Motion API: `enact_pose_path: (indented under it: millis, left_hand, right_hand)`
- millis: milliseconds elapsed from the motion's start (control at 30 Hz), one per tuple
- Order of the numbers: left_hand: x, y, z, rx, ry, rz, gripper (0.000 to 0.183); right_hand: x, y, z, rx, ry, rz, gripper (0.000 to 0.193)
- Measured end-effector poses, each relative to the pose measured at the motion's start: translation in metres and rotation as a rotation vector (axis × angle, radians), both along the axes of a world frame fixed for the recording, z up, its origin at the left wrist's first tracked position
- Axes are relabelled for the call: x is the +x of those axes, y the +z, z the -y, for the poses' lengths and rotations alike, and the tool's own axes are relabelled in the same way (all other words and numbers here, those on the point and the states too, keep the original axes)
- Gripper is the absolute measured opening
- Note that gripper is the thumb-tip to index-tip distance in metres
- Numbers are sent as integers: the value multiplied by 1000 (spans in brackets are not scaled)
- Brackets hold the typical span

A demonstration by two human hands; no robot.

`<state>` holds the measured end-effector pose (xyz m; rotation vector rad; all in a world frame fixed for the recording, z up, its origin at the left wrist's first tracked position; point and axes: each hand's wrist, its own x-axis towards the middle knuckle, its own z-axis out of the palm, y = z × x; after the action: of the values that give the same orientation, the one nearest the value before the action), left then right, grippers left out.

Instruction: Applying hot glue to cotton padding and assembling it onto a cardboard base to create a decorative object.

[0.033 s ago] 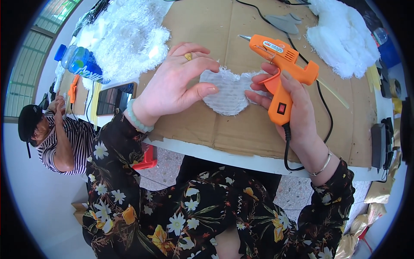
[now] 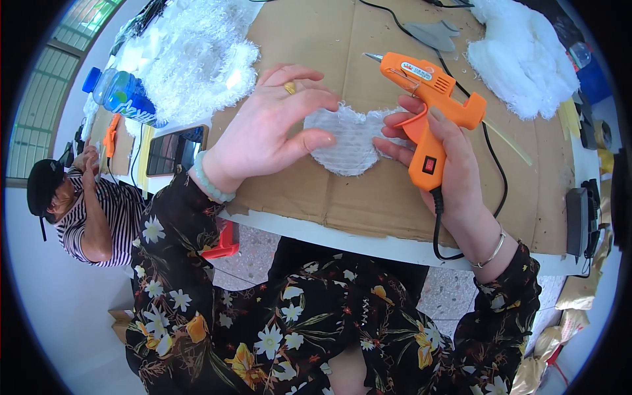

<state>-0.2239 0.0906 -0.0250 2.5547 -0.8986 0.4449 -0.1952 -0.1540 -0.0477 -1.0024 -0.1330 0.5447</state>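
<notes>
My right hand (image 2: pixel 457 155) is closed around the handle of an orange hot glue gun (image 2: pixel 431 148). Its metal nozzle points up and to the left, above the table, and a clear glue stick comes out of its back end. A white fuzzy-edged fabric piece (image 2: pixel 343 148), with a notch in its upper edge, lies flat on the cardboard (image 2: pixel 289 197) between my hands. Over its left edge hovers my left hand (image 2: pixel 263 125), open, thumb and fingers apart, with nothing in it. Fingers of my right hand cover part of the piece's right side.
White fluffy fabric (image 2: pixel 197 59) is heaped at the far left, white stuffing (image 2: pixel 523 62) at the far right. Grey pieces (image 2: pixel 434 34) lie at the back. A bottle (image 2: pixel 122 95) and phone (image 2: pixel 176 151) are at the left; a person (image 2: pixel 92 210) sits beyond. The gun's black cord (image 2: pixel 501 178) loops right.
My left thumb and forefinger have shifted very slightly to the right over the fabric piece. My right hand and the hot glue gun have stayed in place.
</notes>
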Motion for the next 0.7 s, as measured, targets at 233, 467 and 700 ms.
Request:
enact_pose_path:
  millis: [233, 467, 700]
  left_hand:
    - [-5, -3, 12, 212, 6, -6, 34]
    - [6, 0, 11, -49, 22, -27, 22]
    - [39, -11, 34, -228, 76, -289, 18]
  right_hand:
    - [3, 3, 7, 63, -33, 52, 45]
    - [3, 29, 48, 44, -108, 236, 55]
    - [-13, 40, 98, -416, 109, 470, 59]
